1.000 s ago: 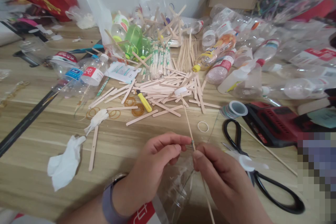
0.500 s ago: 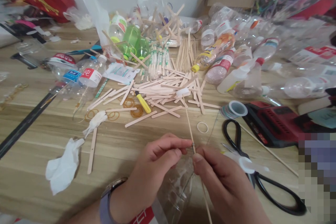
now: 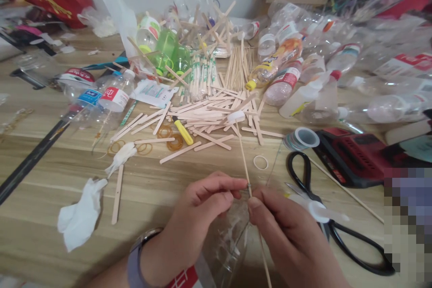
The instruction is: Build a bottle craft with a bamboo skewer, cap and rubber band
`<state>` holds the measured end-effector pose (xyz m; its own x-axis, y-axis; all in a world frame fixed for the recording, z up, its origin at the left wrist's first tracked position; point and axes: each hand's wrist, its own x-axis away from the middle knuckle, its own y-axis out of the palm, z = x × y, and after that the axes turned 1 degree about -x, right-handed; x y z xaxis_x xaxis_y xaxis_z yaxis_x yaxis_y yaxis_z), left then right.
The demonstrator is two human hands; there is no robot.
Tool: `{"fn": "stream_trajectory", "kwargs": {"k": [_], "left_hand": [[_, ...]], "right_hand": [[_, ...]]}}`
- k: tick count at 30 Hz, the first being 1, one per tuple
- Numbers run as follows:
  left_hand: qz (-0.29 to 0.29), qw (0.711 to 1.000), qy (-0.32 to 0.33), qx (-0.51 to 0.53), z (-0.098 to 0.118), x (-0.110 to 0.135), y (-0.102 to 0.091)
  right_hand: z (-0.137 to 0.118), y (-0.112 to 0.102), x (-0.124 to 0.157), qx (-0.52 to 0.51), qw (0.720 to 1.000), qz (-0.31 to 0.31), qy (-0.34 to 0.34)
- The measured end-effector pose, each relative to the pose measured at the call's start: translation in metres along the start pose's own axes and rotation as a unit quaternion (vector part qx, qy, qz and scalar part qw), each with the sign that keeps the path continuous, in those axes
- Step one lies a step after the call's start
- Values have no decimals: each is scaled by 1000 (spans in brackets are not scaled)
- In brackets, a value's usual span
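A thin wooden skewer (image 3: 241,153) with a white bottle cap (image 3: 236,116) on its far end runs towards me. My left hand (image 3: 202,207) and my right hand (image 3: 283,229) both pinch the skewer at its middle, fingertips almost touching. Below my hands lies a clear plastic bottle (image 3: 222,252) with a red label, under my left wrist. A white propeller-like piece (image 3: 320,211) lies just right of my right hand.
Black scissors (image 3: 337,229) and a red tool (image 3: 357,157) lie to the right, with a tape roll (image 3: 300,138). A pile of craft sticks (image 3: 209,117), a yellow-handled tool (image 3: 184,131), rubber bands (image 3: 168,137), bottles (image 3: 303,76) and crumpled tissue (image 3: 79,218) cover the wooden table (image 3: 50,166).
The hands have stayed on the skewer with barely any shift; the view moved slightly.
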<state>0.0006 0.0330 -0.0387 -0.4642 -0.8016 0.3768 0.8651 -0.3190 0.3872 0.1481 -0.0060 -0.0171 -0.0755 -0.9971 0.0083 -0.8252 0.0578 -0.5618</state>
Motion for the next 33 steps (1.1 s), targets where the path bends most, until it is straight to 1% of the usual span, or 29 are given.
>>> {"fn": "stream_trajectory", "kwargs": {"k": [2, 7, 12, 15, 17, 26, 33], "left_hand": [[2, 1000, -3, -1, 0, 0, 0], [4, 1000, 4, -8, 0, 0, 1], [8, 1000, -17, 10, -1, 0, -1], [8, 999, -25, 24, -1, 0, -1], [5, 1000, -20, 22, -1, 0, 0], [-7, 1000, 13, 11, 0, 0, 0], [0, 1000, -3, 19, -1, 0, -1]], "right_hand": [[1, 0, 0, 9, 1000, -5, -3], [4, -1, -1, 24, 999, -14, -39], [2, 0, 0, 20, 1000, 1, -19], [4, 0, 0, 23, 999, 0, -36], [6, -1, 0, 28, 998, -4, -49], [7, 1, -3, 56, 996, -9, -65], [7, 0, -1, 55, 996, -7, -73]]}}
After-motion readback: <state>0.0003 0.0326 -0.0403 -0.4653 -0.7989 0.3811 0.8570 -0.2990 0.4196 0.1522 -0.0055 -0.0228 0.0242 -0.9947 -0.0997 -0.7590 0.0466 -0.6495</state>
